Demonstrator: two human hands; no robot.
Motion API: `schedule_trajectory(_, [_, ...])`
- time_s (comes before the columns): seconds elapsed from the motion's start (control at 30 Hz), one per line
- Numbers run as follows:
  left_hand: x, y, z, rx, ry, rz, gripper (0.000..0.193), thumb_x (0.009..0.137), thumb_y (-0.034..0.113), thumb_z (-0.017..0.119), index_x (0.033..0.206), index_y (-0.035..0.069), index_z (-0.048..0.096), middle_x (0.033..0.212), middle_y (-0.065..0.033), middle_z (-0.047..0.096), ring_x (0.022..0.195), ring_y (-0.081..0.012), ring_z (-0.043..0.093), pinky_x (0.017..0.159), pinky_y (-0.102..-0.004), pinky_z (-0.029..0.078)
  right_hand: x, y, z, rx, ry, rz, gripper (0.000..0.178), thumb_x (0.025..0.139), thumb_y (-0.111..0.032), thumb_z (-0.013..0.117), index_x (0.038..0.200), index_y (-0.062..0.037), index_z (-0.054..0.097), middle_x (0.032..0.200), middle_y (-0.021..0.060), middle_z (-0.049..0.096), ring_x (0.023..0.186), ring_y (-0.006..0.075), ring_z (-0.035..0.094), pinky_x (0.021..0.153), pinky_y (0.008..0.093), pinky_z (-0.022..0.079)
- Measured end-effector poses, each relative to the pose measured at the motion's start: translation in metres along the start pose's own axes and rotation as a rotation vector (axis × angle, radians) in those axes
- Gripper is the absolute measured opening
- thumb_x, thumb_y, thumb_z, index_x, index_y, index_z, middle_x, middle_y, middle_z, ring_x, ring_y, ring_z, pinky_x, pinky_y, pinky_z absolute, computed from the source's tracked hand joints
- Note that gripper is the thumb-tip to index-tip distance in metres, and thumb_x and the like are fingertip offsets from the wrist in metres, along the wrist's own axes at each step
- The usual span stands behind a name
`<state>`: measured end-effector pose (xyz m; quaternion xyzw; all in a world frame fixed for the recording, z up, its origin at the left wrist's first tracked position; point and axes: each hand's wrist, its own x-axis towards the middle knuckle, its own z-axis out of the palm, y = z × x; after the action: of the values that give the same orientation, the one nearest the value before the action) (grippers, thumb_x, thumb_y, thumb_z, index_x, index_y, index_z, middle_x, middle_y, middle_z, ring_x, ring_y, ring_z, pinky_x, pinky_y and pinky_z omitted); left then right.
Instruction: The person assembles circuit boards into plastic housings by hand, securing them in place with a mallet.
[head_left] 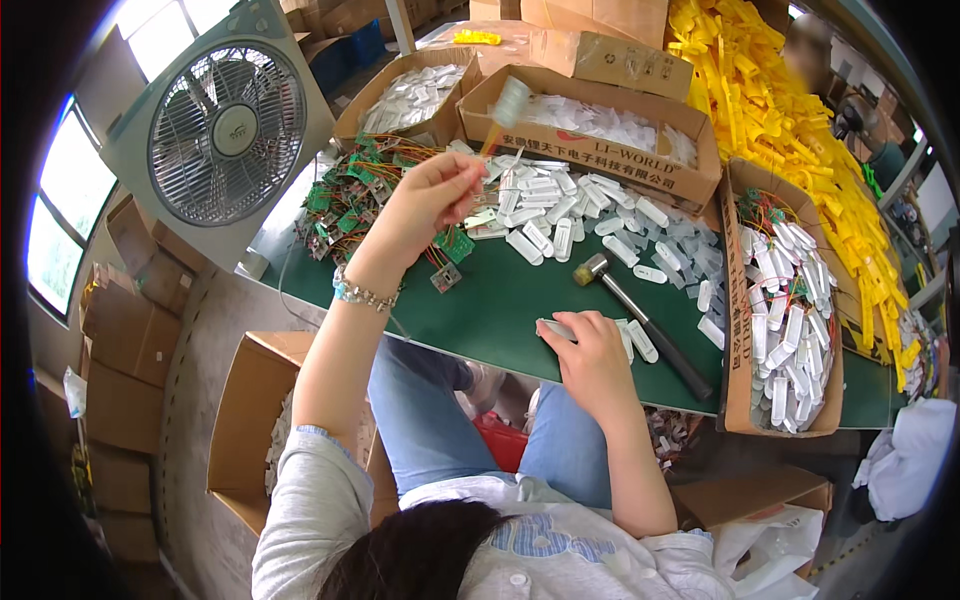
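Note:
My left hand is raised over the far side of the green table, its thumb and fingers pinched together. A thin orange-yellow strand rises from the fingertips to a pale, see-through piece, blurred by motion; I cannot make out its kind. Close to the table's front edge, my right hand is closed on a small white plastic casing, partly hidden by the fingers. Two similar casings lie just right of that hand. A hammer with a dark handle rests beyond them.
Green circuit boards with wires are heaped at the left, white casings at centre. Cardboard boxes of parts stand behind and at the right. Yellow plastic pieces pile up at far right. A fan stands left.

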<state>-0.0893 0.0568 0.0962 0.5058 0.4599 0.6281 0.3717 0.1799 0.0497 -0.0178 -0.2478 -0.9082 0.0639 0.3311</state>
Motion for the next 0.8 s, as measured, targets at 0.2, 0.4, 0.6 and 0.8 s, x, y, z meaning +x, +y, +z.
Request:
schedule_trajectory(0.2, [-0.043, -0.028, 0.014, 1.166, -0.059, 0.584, 0.010, 0.088, 0.000, 0.063, 0.097, 0.001, 0.064, 0.091, -0.0135, 0.063, 0.087, -0.0298, 0.061, 0.081, -0.0379, 0.049, 0.000, -0.001, -0.001, -0.027, -0.005, -0.010, 0.035, 0.079, -0.002, 0.063, 0.111, -0.0105, 0.074, 0.109, 0.0072, 0.066, 0.102, 0.0242, 0.060, 0.087, 0.0383, 0.048])
schedule_trajectory(0.4, [-0.088, -0.080, 0.018, 1.208, -0.193, 0.441, 0.014, 0.083, 0.011, 0.073, 0.095, 0.005, 0.067, 0.090, -0.0077, 0.062, 0.088, -0.0283, 0.061, 0.080, -0.0415, 0.049, -0.001, -0.001, 0.002, -0.018, 0.001, 0.006, 0.035, 0.078, -0.003, 0.064, 0.110, -0.0111, 0.075, 0.108, 0.0064, 0.066, 0.102, 0.0236, 0.060, 0.086, 0.0373, 0.048])
schedule_trajectory(0.6, [-0.091, -0.080, 0.040, 1.222, -0.070, 0.391, 0.020, 0.082, 0.022, 0.075, 0.097, 0.009, 0.069, 0.090, -0.0043, 0.062, 0.089, -0.0249, 0.061, 0.080, -0.0399, 0.047, -0.003, 0.003, 0.005, 0.104, 0.043, 0.077, 0.032, 0.077, 0.002, 0.069, 0.109, -0.0049, 0.064, 0.110, 0.0079, 0.064, 0.100, 0.0274, 0.060, 0.086, 0.0408, 0.048])
schedule_trajectory(0.8, [-0.087, -0.087, 0.055, 1.213, -0.070, 0.372, 0.015, 0.083, 0.020, 0.074, 0.093, 0.011, 0.069, 0.087, -0.0017, 0.062, 0.088, -0.0234, 0.059, 0.082, -0.0388, 0.043, -0.001, -0.001, 0.002, 0.161, 0.046, 0.120, 0.030, 0.076, 0.005, 0.069, 0.099, -0.0047, 0.051, 0.112, 0.0102, 0.063, 0.099, 0.0302, 0.060, 0.085, 0.0427, 0.048])
